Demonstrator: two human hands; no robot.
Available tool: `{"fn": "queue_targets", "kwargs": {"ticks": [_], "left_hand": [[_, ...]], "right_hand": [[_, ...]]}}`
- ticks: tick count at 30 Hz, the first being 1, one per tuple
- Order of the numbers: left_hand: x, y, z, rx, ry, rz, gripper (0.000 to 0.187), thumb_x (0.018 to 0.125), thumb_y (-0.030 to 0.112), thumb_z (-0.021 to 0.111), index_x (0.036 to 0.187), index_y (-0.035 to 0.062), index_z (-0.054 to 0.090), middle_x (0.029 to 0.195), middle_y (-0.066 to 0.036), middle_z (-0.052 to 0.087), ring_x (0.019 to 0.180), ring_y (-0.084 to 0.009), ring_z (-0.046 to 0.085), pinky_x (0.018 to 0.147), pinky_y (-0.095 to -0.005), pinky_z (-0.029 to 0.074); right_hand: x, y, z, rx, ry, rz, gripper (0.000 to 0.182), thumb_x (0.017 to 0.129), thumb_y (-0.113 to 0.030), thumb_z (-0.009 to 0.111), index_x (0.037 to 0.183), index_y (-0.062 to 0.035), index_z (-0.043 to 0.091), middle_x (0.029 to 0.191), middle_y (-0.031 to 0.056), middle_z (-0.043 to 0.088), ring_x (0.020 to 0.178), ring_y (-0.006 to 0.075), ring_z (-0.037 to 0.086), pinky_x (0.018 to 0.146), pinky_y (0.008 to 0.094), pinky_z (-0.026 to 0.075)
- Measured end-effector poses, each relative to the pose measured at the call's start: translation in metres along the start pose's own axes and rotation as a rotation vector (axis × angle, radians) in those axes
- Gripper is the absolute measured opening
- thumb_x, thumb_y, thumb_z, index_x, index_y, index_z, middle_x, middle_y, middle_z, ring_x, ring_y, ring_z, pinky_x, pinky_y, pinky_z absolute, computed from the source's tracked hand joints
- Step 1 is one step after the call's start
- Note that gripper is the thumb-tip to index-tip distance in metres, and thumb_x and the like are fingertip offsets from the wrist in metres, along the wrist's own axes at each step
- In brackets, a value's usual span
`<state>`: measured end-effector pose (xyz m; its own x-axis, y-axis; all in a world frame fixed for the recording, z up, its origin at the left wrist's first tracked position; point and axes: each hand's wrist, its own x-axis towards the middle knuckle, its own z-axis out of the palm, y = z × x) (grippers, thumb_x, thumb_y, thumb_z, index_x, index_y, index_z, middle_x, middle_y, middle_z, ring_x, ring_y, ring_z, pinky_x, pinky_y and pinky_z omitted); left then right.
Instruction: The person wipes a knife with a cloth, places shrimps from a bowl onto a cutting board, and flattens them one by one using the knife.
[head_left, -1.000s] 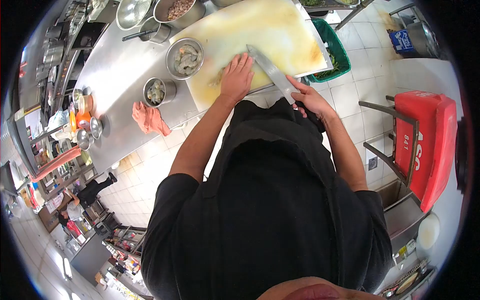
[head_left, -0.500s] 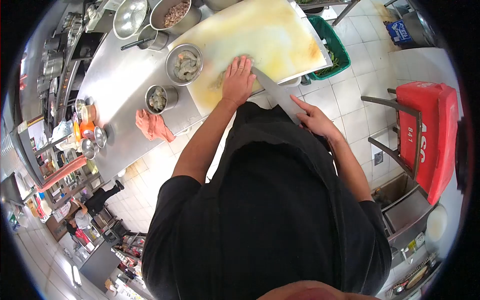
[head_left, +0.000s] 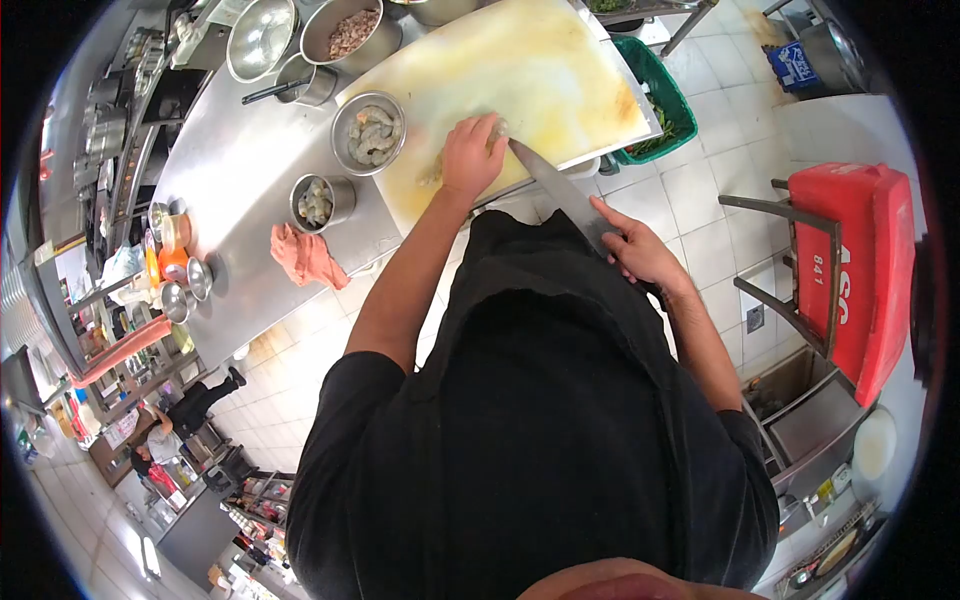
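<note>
Head view: curling the left hand point(head_left: 474, 157), fingers together, over a pale shrimp piece point(head_left: 499, 128) close to the near edge of the cutting board point(head_left: 560, 70), and gripping a knife point(head_left: 563, 190) in the right hand point(head_left: 640, 250), pointing its tip just beside that piece. Working on the tabletop point(head_left: 250, 180), beside a shrimp bowl point(head_left: 345, 156) at the board's left edge.

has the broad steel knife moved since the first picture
Yes: against the yellow-stained white flat cutting board, the broad steel knife has been pulled back, its tip now closer to the board's near edge.
</note>
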<state>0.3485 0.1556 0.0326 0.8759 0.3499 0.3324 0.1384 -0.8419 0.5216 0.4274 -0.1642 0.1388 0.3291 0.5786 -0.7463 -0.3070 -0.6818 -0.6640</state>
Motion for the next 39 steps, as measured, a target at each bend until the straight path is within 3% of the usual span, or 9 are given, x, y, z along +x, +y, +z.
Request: {"fn": "queue_targets", "kwargs": {"ticks": [8,13,18,20,21,24,29,35,39], "left_hand": [[0.009,-0.005,0.003,-0.039,-0.057,-0.106,0.029,0.085,0.011,0.066,0.114,0.0085,0.071,0.1,-0.016,0.071,0.097,-0.037,0.067,0.084,-0.048,0.055],[0.01,-0.014,0.007,-0.146,-0.012,-0.222,0.028,0.086,0.008,0.064,0.113,0.007,0.072,0.094,-0.018,0.073,0.086,-0.037,0.07,0.077,-0.0469,0.057],[0.009,-0.02,0.013,-0.276,0.006,-0.367,0.026,0.089,0.007,0.062,0.112,0.007,0.074,0.085,-0.02,0.073,0.073,-0.0344,0.072,0.07,-0.0424,0.058],[0.007,-0.026,0.018,-0.264,0.022,-0.351,0.027,0.09,0.006,0.064,0.116,0.005,0.073,0.084,-0.016,0.075,0.071,-0.0221,0.071,0.07,-0.0351,0.058],[0.007,-0.03,0.018,-0.256,0.032,-0.342,0.028,0.091,0.006,0.065,0.118,0.004,0.072,0.084,-0.014,0.076,0.069,-0.016,0.07,0.07,-0.0314,0.057],[0.004,-0.036,0.021,-0.309,0.038,-0.386,0.028,0.091,0.004,0.066,0.119,0.0047,0.072,0.082,-0.01,0.075,0.069,-0.0124,0.068,0.069,-0.0291,0.056],[0.003,-0.03,0.015,-0.414,0.091,-0.413,0.031,0.091,0.002,0.068,0.122,0.0043,0.07,0.083,-0.006,0.075,0.071,-0.0088,0.066,0.069,-0.0262,0.055],[-0.007,-0.032,-0.009,-0.459,0.119,-0.409,0.03,0.094,0.002,0.067,0.124,0.0034,0.069,0.088,-0.005,0.074,0.072,-0.0079,0.064,0.069,-0.0252,0.053],[-0.009,-0.031,-0.041,-0.441,0.157,-0.349,0.03,0.092,0.0,0.065,0.121,0.0038,0.07,0.084,-0.008,0.074,0.069,-0.0111,0.065,0.064,-0.0267,0.053]], "right_hand": [[-0.006,-0.015,0.0,-0.114,0.062,-0.023,0.063,0.1,-0.01,0.053,0.16,-0.0309,0.044,0.076,0.0035,0.058,0.057,0.0101,0.051,0.051,0.0292,0.051],[0.007,-0.003,-0.001,-0.252,0.173,-0.095,0.062,0.098,-0.008,0.053,0.158,-0.0255,0.046,0.105,0.0192,0.073,0.089,0.0261,0.07,0.086,0.0378,0.057],[0.02,0.012,0.003,-0.309,0.243,-0.338,0.063,0.097,-0.008,0.055,0.157,-0.0229,0.046,0.129,0.0287,0.067,0.122,0.0396,0.065,0.106,0.0418,0.049],[0.029,0.018,0.007,-0.386,0.274,-0.484,0.063,0.097,-0.008,0.055,0.157,-0.0237,0.046,0.126,0.0289,0.067,0.119,0.0424,0.066,0.103,0.0444,0.052],[0.029,0.016,0.006,-0.423,0.296,-0.424,0.063,0.097,-0.009,0.055,0.157,-0.0251,0.046,0.123,0.0293,0.068,0.115,0.0437,0.066,0.101,0.0465,0.052],[0.023,0.006,0.001,-0.516,0.348,-0.29,0.063,0.097,-0.011,0.055,0.157,-0.0293,0.045,0.112,0.0305,0.07,0.105,0.0472,0.068,0.094,0.0526,0.054],[0.022,0.004,0.008,-0.632,0.353,-0.32,0.063,0.098,-0.013,0.054,0.157,-0.034,0.044,0.096,0.0305,0.071,0.09,0.0492,0.069,0.084,0.0589,0.053],[0.018,-0.017,-0.008,-0.657,0.499,-0.15,0.065,0.099,-0.011,0.052,0.158,-0.0371,0.042,0.106,0.0305,0.071,0.097,0.0475,0.07,0.089,0.0531,0.054],[0.028,-0.007,-0.002,-0.602,0.559,-0.337,0.061,0.1,-0.015,0.055,0.158,-0.0282,0.042,0.095,0.0312,0.071,0.088,0.0488,0.069,0.08,0.0572,0.053]]}}
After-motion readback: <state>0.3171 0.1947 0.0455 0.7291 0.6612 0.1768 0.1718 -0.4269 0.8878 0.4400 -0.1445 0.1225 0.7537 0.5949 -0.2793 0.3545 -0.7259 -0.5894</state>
